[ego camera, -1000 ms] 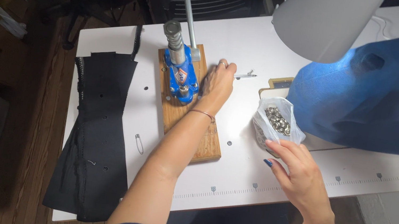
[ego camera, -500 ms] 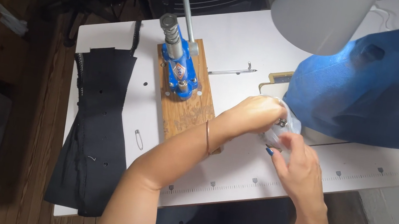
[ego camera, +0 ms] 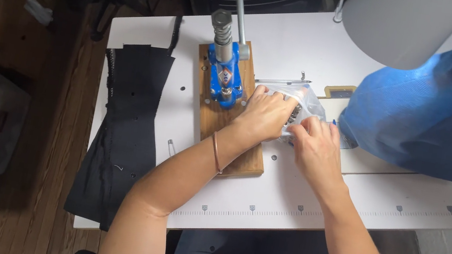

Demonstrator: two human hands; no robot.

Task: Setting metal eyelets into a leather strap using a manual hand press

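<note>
From the head camera, both hands meet at a small clear plastic bag of little metal bits point(ego camera: 301, 108), which lies on the white table point(ego camera: 299, 200) just right of the blue hand press on its brown wooden board point(ego camera: 223, 77). The left hand point(ego camera: 265, 114) has its fingers curled on the bag's mouth, and the right hand point(ego camera: 314, 148) pinches its near edge. No bit sits out on the table, and the long black cloth strip point(ego camera: 125, 128) lies well apart at the table's left edge, so I think the work is at an early step.
</note>
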